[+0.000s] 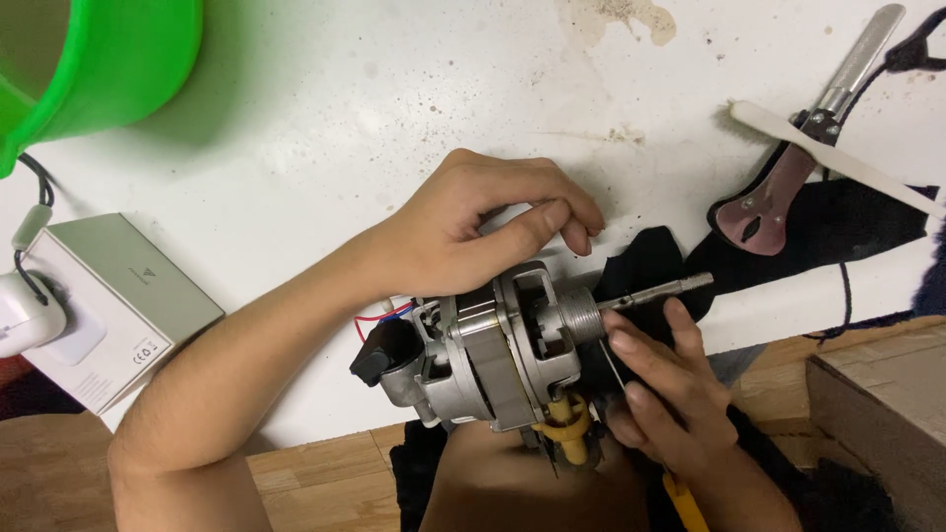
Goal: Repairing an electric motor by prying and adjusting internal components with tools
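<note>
A small grey metal electric motor [493, 355] lies on its side at the near edge of a white table [325, 128]. Its steel shaft [662, 290] points right over a black cloth [658, 258]. A black knob [379, 357] and red and blue wires [379, 315] sit at its left end. My left hand [473, 229] reaches over the top of the motor and grips its housing. My right hand [665, 394] is below the shaft, fingers on the threaded collar, holding a yellow-handled tool [680, 500] against a yellow plastic part [567, 422] under the motor.
A green plastic bucket [94, 64] stands at the far left. A white box [108, 305] with a white plug and cable [30, 315] lies at the left edge. At the far right are a metal hand tool [798, 163], a white stick [838, 158] and dark fabric [838, 222].
</note>
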